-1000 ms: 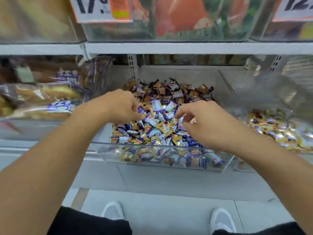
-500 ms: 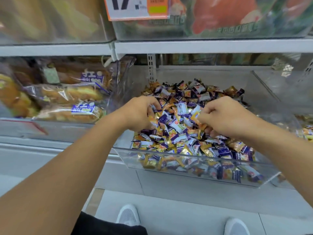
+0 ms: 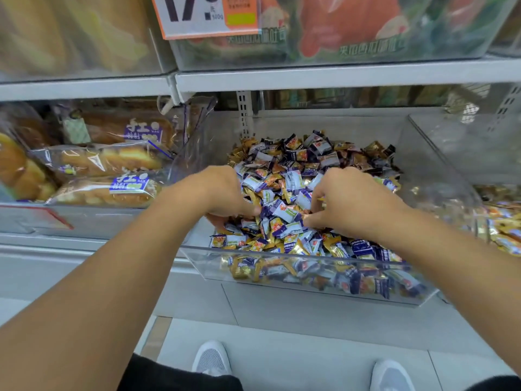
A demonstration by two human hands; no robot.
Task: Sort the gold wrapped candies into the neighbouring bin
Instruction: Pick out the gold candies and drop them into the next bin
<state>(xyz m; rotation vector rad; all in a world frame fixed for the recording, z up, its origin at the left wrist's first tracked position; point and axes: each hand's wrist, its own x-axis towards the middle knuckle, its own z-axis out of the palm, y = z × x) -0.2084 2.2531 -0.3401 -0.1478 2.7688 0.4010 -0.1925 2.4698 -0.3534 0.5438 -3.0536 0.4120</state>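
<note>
Two hands work in one clear plastic bin on a shop shelf, its front wall transparent and its sides angled. The bin holds a heaped pile of small wrapped candies, crinkly pillow-shaped packets in white-and-purple foil mixed with gold wrapped candies; they are too many to count. The gold ones lie scattered through the heap, several pressed against the front wall and some along the back edge.

The left hand lies knuckles-up at the left of the heap, fingers curled down into the candies; what it holds, if anything, I cannot tell. The right hand lies at the middle, its fingers bent and the fingertips dug among the wrappers, closing on candies, though which ones is hidden.

To the right, just beside this bin, a second clear bin holds gold and mixed shiny wrappers, blurred at the picture's edge. To the left, a clear compartment holds bread loaves in glossy transparent bags with purple labels; at least three are visible. Above, a shelf carries a price card, white and orange. Below, two pale grey shoes stand on a tiled floor.
</note>
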